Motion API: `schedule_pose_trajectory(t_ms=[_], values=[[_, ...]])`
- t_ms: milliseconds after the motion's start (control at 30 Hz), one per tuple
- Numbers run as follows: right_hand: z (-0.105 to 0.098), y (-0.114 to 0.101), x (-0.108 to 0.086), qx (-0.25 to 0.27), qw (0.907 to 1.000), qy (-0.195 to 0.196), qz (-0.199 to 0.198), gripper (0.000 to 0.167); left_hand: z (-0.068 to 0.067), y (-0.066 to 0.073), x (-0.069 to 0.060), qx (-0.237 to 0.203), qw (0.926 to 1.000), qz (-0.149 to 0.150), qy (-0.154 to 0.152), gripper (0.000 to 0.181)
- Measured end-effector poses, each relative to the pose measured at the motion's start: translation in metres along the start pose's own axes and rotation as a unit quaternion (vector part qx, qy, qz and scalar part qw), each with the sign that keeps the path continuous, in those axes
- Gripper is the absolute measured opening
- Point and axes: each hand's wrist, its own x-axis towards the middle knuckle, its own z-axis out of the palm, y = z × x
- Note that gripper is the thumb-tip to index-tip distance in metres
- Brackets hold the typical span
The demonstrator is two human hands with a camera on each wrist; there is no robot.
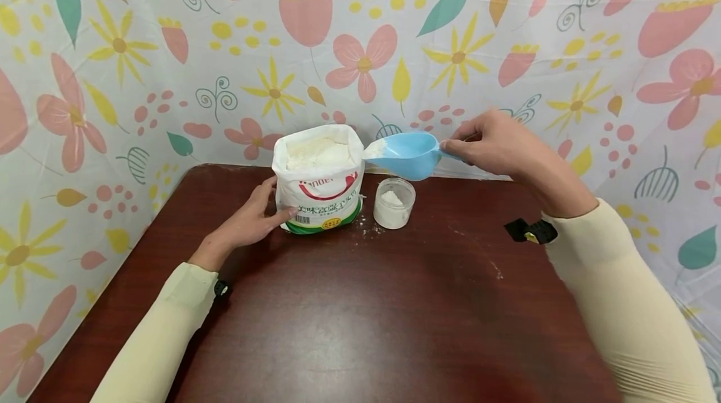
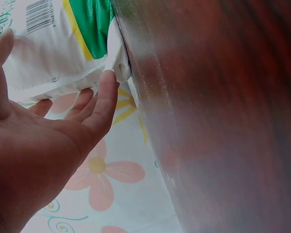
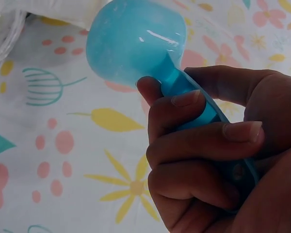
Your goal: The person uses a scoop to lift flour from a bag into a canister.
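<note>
In the head view a white bag of flour [image 1: 315, 193] stands with its mouth unrolled and flour [image 1: 321, 153] showing inside. My left hand [image 1: 253, 215] holds the bag's left side, thumb on the front and fingers along the side. The left wrist view shows those fingers [image 2: 104, 102] touching the bag's lower edge. My right hand [image 1: 492, 143] grips the handle of a blue scoop [image 1: 408, 156], its tip with white flour beside the bag's right rim. Below the scoop stands a clear jar [image 1: 394, 212] with flour in it.
Spilled flour [image 1: 368, 228] dots the dark wooden table [image 1: 349, 315] between bag and jar. A flower-printed curtain [image 1: 360, 34] hangs close behind and beside the table. Black wrist devices are strapped near both cream sleeves [image 1: 614, 278].
</note>
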Motion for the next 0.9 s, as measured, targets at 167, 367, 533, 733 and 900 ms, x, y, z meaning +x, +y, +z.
schedule_pose_trajectory(t_ms=[167, 367, 533, 733, 900], values=[[0.001, 0.014, -0.003, -0.016, 0.9999, -0.003, -0.001, 0.037, 0.0, 0.0, 0.001, 0.001, 1.0, 0.001, -0.001, 0.095], [0.006, 0.027, -0.003, -0.015, 0.9993, -0.013, 0.03, 0.029, 0.0, 0.0, 0.0, 0.0, 1.0, 0.001, 0.0, 0.095], [0.015, 0.036, 0.0, -0.021, 0.9993, -0.013, 0.029, 0.026, 0.0, -0.001, 0.0, -0.007, 1.0, 0.002, 0.0, 0.094], [0.023, 0.047, 0.003, -0.037, 0.9988, -0.025, 0.021, 0.023, 0.0, 0.002, 0.0, -0.015, 0.9999, 0.006, 0.0, 0.093], [0.028, 0.052, 0.004, -0.052, 0.9977, -0.038, 0.018, 0.023, 0.0, 0.003, -0.001, -0.016, 0.9999, 0.003, -0.001, 0.093]])
